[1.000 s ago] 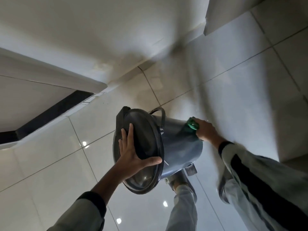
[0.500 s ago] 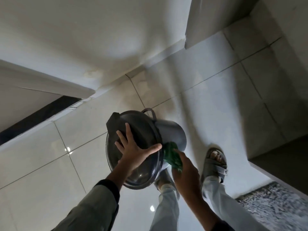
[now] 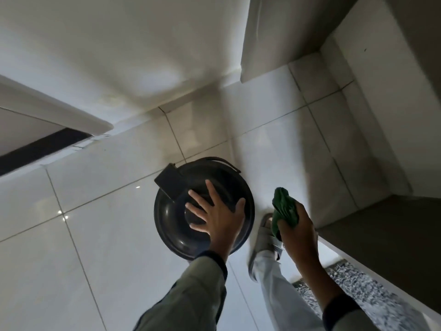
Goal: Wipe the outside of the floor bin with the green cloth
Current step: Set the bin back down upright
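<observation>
I see my left hand [image 3: 218, 217] spread flat, all 5 fingers splayed on the bin [image 3: 171, 225] lid; my right hand [image 3: 294, 231] clenches the green cloth [image 3: 284, 206], clear of the bin.

The bin [image 3: 188, 225] looks dark grey, maybe black, since the light is dim; the cloth [image 3: 284, 209] is green. The floor tiles [image 3: 107, 235] are shiny white; the rug [image 3: 353, 292] is speckled grey and white; the sleeves [image 3: 191, 295] are pale grey with dark cuffs.
</observation>
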